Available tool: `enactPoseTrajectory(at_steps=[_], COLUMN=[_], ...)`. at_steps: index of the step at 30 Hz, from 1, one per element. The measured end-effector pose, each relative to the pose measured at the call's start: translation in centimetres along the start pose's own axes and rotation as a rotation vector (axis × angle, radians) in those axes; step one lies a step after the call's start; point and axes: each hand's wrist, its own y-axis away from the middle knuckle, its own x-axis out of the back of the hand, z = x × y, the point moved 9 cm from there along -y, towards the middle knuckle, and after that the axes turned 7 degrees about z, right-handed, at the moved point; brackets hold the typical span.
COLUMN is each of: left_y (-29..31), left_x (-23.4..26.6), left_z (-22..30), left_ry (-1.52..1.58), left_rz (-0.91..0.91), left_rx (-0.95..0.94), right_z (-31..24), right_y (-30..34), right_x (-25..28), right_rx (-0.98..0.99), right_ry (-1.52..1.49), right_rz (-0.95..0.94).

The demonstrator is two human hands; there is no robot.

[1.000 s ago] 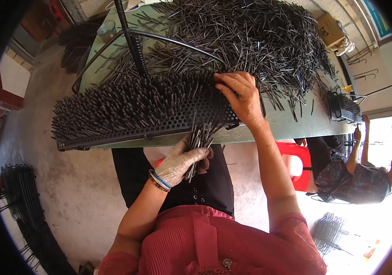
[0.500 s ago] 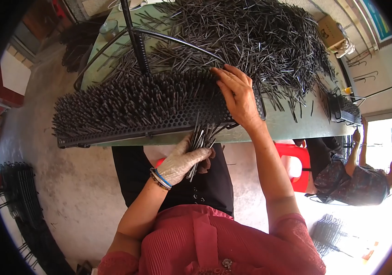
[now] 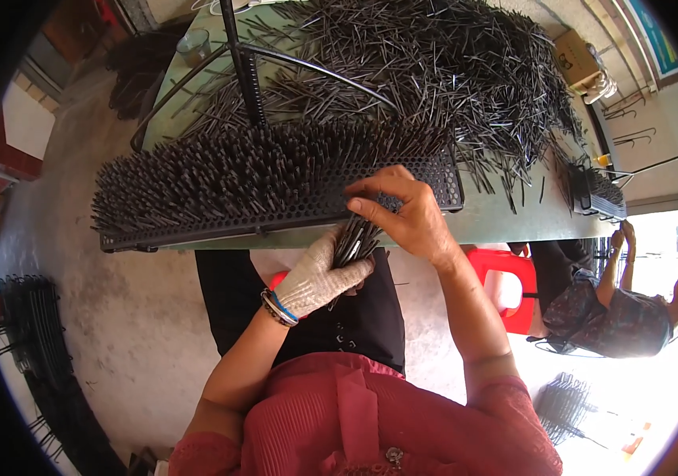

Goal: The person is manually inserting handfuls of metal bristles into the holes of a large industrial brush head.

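My left hand (image 3: 311,282), in a pale knitted glove, is closed round a bundle of thin dark rods (image 3: 357,242) whose tops point up and away from me. Just above it, my bare right hand (image 3: 414,218) curls with thumb and forefinger nearly together; whatever is between them is too small to make out. Behind both hands lies a long black perforated tray (image 3: 327,189). Short dark rods (image 3: 196,178) stand upright in its holes, densely on the left and along the far side. Bare holes show near the right hand and at the right end.
A large heap of loose dark rods (image 3: 434,71) covers the green table (image 3: 513,226). A black metal frame (image 3: 245,79) rises behind the tray. At right, a co-worker (image 3: 612,313) handles a similar tray (image 3: 597,193). A red stool (image 3: 505,289) stands below; a glass (image 3: 194,47) sits far left.
My right hand has moved back from the tray's far right side toward me, to just above the bundle. The bundle now leans more to the right in my left hand.
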Motion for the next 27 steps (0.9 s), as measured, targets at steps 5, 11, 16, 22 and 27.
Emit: enactPoseTrajectory(at_steps=[5,11,16,22,27], left_y=[-0.2,0.5,0.8,0.8,0.6], left_x=[0.3,-0.7,-0.7,-0.2,-0.2], left_z=[-1.6,-1.2,-1.1,-1.8,-1.7], left_ry=[0.078,0.363,0.396,0.416,0.397], left_rz=[-0.026,0.036,0.07,0.082,0.08], left_rx=[0.081,0.179,0.213,0.207,0.163], right_z=[1.0,-0.2,-0.5,0.1,-1.8], right_y=[-1.0,-2.6,-2.9,-2.9,-2.6], right_x=[3.5,4.4,4.0,3.3,1.3], right_rx=[-0.069,0.176,0.226,0.284,0.483], right_ry=[-0.134,0.147,0.281,0.295,0.492], right_rz=[0.341,0.535,0.522,0.509,0.434])
